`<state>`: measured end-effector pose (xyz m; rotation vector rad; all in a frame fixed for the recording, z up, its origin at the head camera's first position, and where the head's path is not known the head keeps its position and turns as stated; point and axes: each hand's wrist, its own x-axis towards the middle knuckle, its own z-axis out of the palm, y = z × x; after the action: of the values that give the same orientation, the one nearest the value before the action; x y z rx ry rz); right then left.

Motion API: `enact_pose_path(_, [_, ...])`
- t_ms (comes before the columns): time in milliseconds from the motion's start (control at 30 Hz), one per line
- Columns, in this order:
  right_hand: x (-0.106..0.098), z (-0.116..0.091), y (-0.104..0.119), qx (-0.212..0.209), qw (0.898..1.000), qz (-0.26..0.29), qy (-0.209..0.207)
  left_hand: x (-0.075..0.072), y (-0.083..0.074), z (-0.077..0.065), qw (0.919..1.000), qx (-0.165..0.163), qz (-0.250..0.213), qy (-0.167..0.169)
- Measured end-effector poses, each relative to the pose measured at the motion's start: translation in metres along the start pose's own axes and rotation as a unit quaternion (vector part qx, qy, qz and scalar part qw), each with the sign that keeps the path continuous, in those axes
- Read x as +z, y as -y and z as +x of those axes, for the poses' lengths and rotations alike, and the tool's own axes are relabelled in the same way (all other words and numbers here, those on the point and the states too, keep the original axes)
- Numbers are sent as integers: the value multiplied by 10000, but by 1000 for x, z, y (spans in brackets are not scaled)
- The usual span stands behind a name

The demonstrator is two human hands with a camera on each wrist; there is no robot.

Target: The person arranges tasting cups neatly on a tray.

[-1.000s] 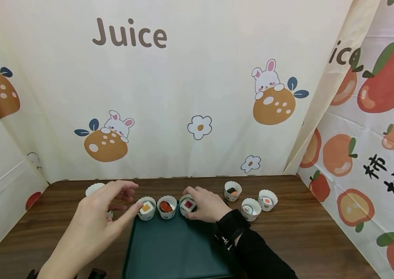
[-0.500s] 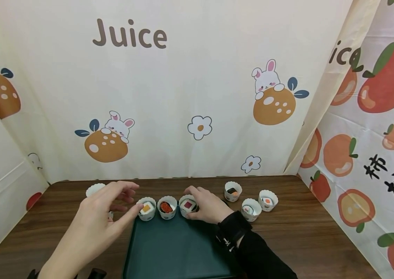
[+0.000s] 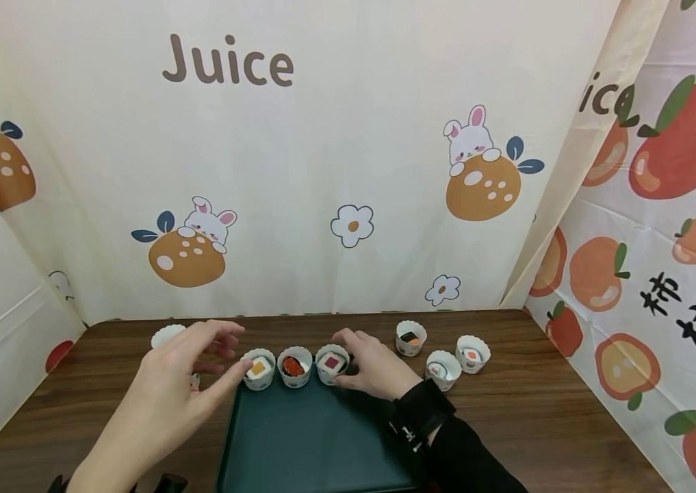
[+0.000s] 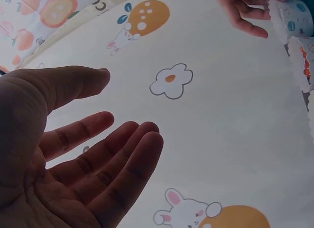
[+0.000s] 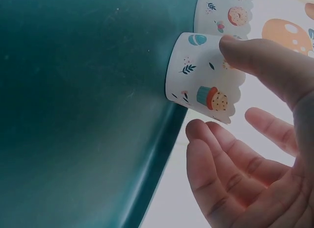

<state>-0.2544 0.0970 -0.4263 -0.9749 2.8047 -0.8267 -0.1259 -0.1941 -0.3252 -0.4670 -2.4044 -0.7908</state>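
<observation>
Three white paper cups with scalloped rims stand in a row along the far end of a dark green tray (image 3: 317,445). In the left cup (image 3: 258,384) is a white piece with a yellow square, in the middle cup (image 3: 295,383) a red-orange one, in the right cup (image 3: 326,378) a white one with a dark red square. My right hand (image 3: 378,366) is beside the right cup, its thumb overlapping the printed cup wall (image 5: 201,66) in the right wrist view, its fingers apart from it. My left hand (image 3: 178,383) hovers left of the row, fingers relaxed, holding nothing.
Right of the tray three more cups stand on the wooden table (image 3: 532,411): a back cup (image 3: 409,348), a front cup (image 3: 444,385) and a rightmost cup (image 3: 472,365). Another cup (image 3: 167,333) shows partly behind my left hand. A printed curtain (image 3: 348,137) closes off the back.
My right hand has shifted slightly right, loosening from the right cup, which stays in the row. My left hand has hardly moved.
</observation>
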Motion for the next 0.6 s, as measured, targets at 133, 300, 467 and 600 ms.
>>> enact_pose_path(133, [-3, -5, -1, 0, 9999, 52, -108, 0, 1, 1, 10000, -2, -11, 50])
enact_pose_path(300, [-9, -12, -1, 5, 9996, 49, -273, 1, 2, 2, 9999, -53, 2, 126])
enact_pose_path(467, [-16, -24, 0, 29, 9992, 41, -386, 1, 3, 2, 9997, -90, 58, 208])
enact_pose_path(600, [-22, -37, 4, 88, 9985, -121, -526, 1, 5, 3, 9994, -148, 66, 304])
